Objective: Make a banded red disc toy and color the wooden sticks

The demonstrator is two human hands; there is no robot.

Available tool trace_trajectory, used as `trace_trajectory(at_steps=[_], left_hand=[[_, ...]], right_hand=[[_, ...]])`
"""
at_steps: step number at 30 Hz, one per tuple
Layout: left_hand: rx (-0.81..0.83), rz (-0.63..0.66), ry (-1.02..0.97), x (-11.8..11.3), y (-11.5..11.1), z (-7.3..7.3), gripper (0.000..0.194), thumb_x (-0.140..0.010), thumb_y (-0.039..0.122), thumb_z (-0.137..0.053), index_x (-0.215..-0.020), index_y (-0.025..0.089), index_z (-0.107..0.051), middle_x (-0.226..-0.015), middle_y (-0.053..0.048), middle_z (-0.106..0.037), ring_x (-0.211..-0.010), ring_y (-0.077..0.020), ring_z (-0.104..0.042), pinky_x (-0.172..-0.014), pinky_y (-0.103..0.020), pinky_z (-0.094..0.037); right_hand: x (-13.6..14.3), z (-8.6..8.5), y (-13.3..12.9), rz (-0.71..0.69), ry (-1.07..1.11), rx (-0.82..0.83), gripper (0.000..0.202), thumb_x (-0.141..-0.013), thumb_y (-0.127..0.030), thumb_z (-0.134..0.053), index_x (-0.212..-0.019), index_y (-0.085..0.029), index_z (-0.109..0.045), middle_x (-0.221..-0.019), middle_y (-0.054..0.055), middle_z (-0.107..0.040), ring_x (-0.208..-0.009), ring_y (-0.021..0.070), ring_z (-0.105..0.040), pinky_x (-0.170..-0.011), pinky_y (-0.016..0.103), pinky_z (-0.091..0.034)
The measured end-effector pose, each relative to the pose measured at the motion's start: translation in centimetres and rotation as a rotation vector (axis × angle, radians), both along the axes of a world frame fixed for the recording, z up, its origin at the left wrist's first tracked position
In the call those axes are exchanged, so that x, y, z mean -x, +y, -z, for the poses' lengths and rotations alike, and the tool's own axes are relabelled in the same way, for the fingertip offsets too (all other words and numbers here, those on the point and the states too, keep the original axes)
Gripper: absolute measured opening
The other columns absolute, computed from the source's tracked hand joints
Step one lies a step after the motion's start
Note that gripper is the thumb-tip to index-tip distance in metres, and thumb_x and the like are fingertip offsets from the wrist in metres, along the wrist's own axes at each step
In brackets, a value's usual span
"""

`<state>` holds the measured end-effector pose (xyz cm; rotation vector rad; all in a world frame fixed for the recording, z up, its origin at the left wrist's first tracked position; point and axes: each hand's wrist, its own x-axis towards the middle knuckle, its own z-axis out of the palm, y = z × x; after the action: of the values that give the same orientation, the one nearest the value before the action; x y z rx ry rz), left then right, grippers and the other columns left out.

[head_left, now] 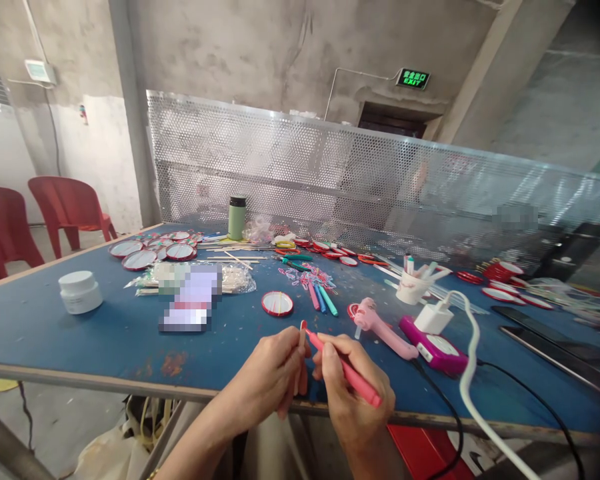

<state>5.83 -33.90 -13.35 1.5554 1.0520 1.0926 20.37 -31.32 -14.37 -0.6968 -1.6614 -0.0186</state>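
Observation:
Upright in my left hand (266, 370) is a flat wooden stick (302, 339), its top end coloured red. My right hand (356, 407) grips a pinkish-red marker pen (357, 382), held at a slant with its tip at or close to the stick's red end; I cannot tell whether they touch. Both hands are over the table's front edge. Just beyond them lies a red-rimmed white disc (277, 303) with thin yellowish strips across it. Several coloured pens (323, 299) lie behind, beside a heap of small pink and blue clips (307, 277).
Right of my hands lie a pink glue gun (387, 333), a purple device (436, 350), a white charger (434, 316) with cables, and a cup of pens (411, 288). To the left are a phone (193, 300), a white jar (80, 293) and red-rimmed discs (139, 259). A perforated metal screen (280, 167) stands behind.

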Motion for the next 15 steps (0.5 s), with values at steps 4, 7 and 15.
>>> trace_trajectory(at_steps=[4,7,15], left_hand=[[-0.011,0.008,-0.008,0.03,0.01,0.2,0.041,-0.103,0.054,-0.037,-0.078,0.022,-0.043,-0.051,0.007,-0.052,-0.032,-0.0072,-0.043,-0.038,-0.02,-0.025],[-0.01,0.016,-0.008,0.08,0.17,0.5,0.04,-0.103,0.054,-0.036,-0.079,0.022,-0.043,-0.051,0.007,-0.053,-0.032,-0.0074,-0.043,-0.037,-0.02,-0.025],[-0.029,0.021,-0.011,0.08,0.22,0.36,0.04,-0.105,0.049,-0.034,-0.078,0.022,-0.043,-0.045,0.009,-0.048,-0.031,-0.0065,-0.039,-0.039,-0.02,-0.026]], right_hand=[[-0.09,0.07,-0.01,0.009,0.002,-0.006,0.015,-0.097,-0.017,-0.055,-0.089,-0.02,-0.067,-0.069,-0.002,-0.071,-0.056,0.0122,-0.07,-0.053,0.02,-0.054],[-0.15,0.15,0.02,0.018,0.009,-0.003,0.015,-0.098,-0.017,-0.055,-0.089,-0.021,-0.067,-0.068,-0.003,-0.07,-0.055,0.011,-0.069,-0.054,0.019,-0.053],[-0.14,0.26,0.11,0.04,-0.016,-0.028,0.016,-0.098,-0.018,-0.055,-0.088,-0.021,-0.067,-0.071,-0.001,-0.073,-0.061,0.0119,-0.073,-0.052,0.018,-0.051]])
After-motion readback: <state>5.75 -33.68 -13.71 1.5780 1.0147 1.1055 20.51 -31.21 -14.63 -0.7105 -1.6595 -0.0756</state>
